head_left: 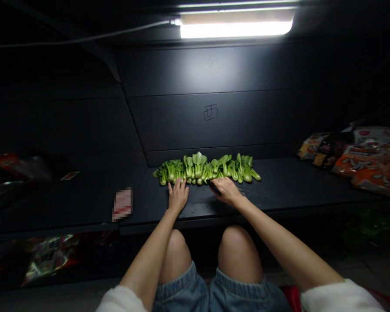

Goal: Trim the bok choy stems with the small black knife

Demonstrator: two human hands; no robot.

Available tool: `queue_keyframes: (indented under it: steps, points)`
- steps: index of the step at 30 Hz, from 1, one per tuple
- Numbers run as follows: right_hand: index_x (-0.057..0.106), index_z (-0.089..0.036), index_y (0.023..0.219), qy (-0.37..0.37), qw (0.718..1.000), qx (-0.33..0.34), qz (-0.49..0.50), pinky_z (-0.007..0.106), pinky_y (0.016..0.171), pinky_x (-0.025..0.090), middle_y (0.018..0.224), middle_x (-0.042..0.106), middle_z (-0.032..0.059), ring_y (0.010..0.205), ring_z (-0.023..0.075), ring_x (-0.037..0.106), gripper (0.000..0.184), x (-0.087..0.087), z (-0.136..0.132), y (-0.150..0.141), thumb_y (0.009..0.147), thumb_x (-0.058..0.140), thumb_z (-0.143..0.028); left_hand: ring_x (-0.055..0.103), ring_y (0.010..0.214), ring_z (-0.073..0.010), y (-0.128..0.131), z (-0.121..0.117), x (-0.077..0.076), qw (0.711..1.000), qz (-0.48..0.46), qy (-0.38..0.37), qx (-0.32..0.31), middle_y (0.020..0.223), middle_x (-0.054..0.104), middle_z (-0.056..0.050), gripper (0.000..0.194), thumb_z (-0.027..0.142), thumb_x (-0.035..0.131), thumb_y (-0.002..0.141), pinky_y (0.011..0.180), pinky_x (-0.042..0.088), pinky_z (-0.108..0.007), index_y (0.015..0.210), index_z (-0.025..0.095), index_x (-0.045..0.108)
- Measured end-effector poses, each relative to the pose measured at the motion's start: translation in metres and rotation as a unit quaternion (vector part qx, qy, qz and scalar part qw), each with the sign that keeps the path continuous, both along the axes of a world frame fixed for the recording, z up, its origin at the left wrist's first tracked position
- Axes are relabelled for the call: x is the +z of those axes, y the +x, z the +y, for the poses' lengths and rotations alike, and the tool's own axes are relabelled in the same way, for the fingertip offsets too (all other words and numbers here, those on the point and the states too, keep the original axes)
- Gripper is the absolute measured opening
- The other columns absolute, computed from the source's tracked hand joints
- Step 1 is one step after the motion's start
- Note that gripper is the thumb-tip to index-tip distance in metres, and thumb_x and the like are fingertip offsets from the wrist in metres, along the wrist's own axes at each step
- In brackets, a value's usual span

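the leafy greens (199, 167) lay in a row on the dark shelf (279, 182), at twelve o'clock from the person. the left hand (178, 197) had its grip released, fingers loosely spread at the stem ends, on the row's seven o'clock side. the right hand (225, 190), at five o'clock, had its grip clenched around a slim black object (213, 187). food bags (373, 162) sat well apart, at three o'clock from the row.
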State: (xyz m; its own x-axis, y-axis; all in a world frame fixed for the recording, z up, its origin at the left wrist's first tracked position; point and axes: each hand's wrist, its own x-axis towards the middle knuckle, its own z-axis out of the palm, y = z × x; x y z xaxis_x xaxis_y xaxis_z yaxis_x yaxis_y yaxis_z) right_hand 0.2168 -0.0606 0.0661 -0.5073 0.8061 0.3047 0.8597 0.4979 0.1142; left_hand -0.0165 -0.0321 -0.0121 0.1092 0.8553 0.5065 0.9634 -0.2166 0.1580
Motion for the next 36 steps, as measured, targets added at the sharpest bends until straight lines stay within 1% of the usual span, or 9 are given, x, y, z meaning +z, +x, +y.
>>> queue_keyframes:
  steps: [7, 13, 18, 22, 24, 27, 31, 36]
  points:
    - [0.059, -0.013, 0.103, -0.008, 1.0, 0.011, 0.007, 0.031, 0.083, 0.033, 0.102, 0.068, 0.0138, 0.096, 0.0213, 0.06, 0.028, 0.007, 0.0, -0.009, 0.097, 0.041, -0.033, 0.037, 0.14, -0.0274, 0.001, 0.0, 0.001, 1.0, -0.01, -0.008, -0.001, 0.147, 0.046, -0.015, 0.046, 0.029, 0.035, 0.095, 0.114, 0.022, -0.062, 0.137, 0.017, 0.049]
    - [0.06, -0.013, 0.104, -0.013, 1.0, 0.019, 0.008, 0.031, 0.082, 0.034, 0.101, 0.068, 0.0132, 0.096, 0.0221, 0.059, 0.025, 0.006, 0.001, -0.023, 0.095, 0.043, -0.029, 0.037, 0.14, -0.0253, -0.002, -0.001, 0.004, 0.999, -0.035, -0.004, -0.003, 0.147, 0.046, -0.014, 0.045, 0.029, 0.033, 0.096, 0.114, 0.022, -0.061, 0.136, 0.017, 0.049]
    - [0.061, -0.012, 0.104, -0.01, 1.0, 0.021, -0.002, 0.032, 0.083, 0.034, 0.098, 0.069, 0.0141, 0.093, 0.0236, 0.06, 0.03, 0.005, 0.004, -0.032, 0.096, 0.041, -0.032, 0.039, 0.138, -0.024, -0.022, 0.001, 0.009, 0.999, -0.041, 0.003, 0.003, 0.146, 0.048, -0.014, 0.043, 0.028, 0.033, 0.096, 0.115, 0.022, -0.059, 0.134, 0.017, 0.051]
    - [0.06, -0.012, 0.106, -0.011, 1.0, 0.019, -0.005, 0.033, 0.083, 0.033, 0.1, 0.069, 0.0148, 0.095, 0.0239, 0.061, 0.033, 0.009, 0.005, -0.041, 0.098, 0.04, -0.036, 0.038, 0.139, -0.0247, -0.042, 0.002, 0.012, 0.999, -0.031, 0.003, 0.007, 0.147, 0.046, -0.014, 0.043, 0.028, 0.033, 0.096, 0.115, 0.023, -0.059, 0.134, 0.017, 0.051]
    - [0.06, -0.012, 0.105, -0.012, 1.0, 0.022, -0.002, 0.032, 0.082, 0.033, 0.1, 0.069, 0.0143, 0.095, 0.0239, 0.061, 0.032, 0.011, 0.005, -0.047, 0.098, 0.039, -0.036, 0.037, 0.14, -0.0249, -0.049, 0.0, 0.01, 0.999, -0.031, 0.006, 0.009, 0.147, 0.046, -0.014, 0.044, 0.028, 0.033, 0.096, 0.115, 0.026, -0.057, 0.134, 0.017, 0.051]
    - [0.06, -0.013, 0.103, -0.017, 1.0, 0.026, 0.002, 0.032, 0.081, 0.033, 0.098, 0.069, 0.014, 0.095, 0.0242, 0.06, 0.03, 0.011, 0.006, -0.056, 0.098, 0.039, -0.034, 0.037, 0.14, -0.0249, -0.055, -0.002, 0.004, 0.999, -0.029, 0.008, 0.018, 0.147, 0.046, -0.014, 0.044, 0.028, 0.034, 0.096, 0.114, 0.029, -0.055, 0.136, 0.018, 0.05]
    - [0.061, -0.013, 0.103, -0.015, 0.999, 0.032, -0.002, 0.032, 0.081, 0.033, 0.098, 0.068, 0.014, 0.095, 0.0245, 0.06, 0.029, 0.009, 0.007, -0.064, 0.097, 0.04, -0.032, 0.038, 0.14, -0.0273, -0.057, -0.004, -0.004, 0.998, -0.037, 0.001, 0.046, 0.147, 0.045, -0.016, 0.045, 0.029, 0.034, 0.095, 0.113, 0.031, -0.056, 0.136, 0.016, 0.049]
    - [0.06, -0.012, 0.106, -0.014, 0.999, 0.031, 0.008, 0.032, 0.08, 0.033, 0.102, 0.068, 0.0149, 0.096, 0.024, 0.059, 0.03, 0.012, 0.009, -0.07, 0.097, 0.04, -0.033, 0.036, 0.14, -0.0294, -0.059, -0.002, -0.008, 0.996, -0.059, -0.006, 0.069, 0.147, 0.044, -0.018, 0.046, 0.03, 0.035, 0.095, 0.111, 0.032, -0.056, 0.136, 0.013, 0.048]
